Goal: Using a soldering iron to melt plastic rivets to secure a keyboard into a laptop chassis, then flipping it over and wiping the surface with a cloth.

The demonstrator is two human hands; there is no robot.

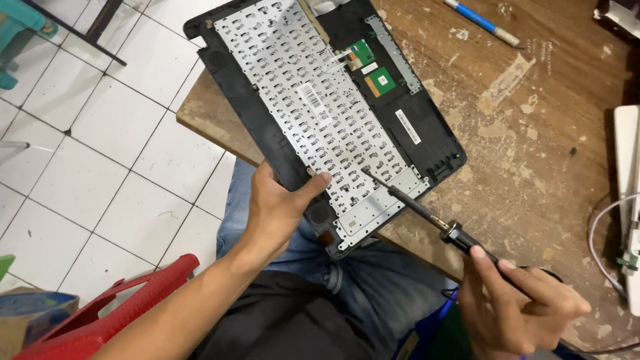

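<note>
1. Your left hand (277, 203) clamps the near edge of the black plastic laptop palmrest shell (267, 133), thumb on its silver metal keyboard backplate (313, 100); this steadies the shell, which overhangs the worn brown wooden table (533, 153).
2. Your right hand (513, 293) is closed around the black-handled soldering iron (427, 217), held pen-style for fine control.
3. The iron's tip meets the backplate near the shell's nearest corner.
4. A blue-and-white pen (481, 22) lies beyond the shell.
</note>
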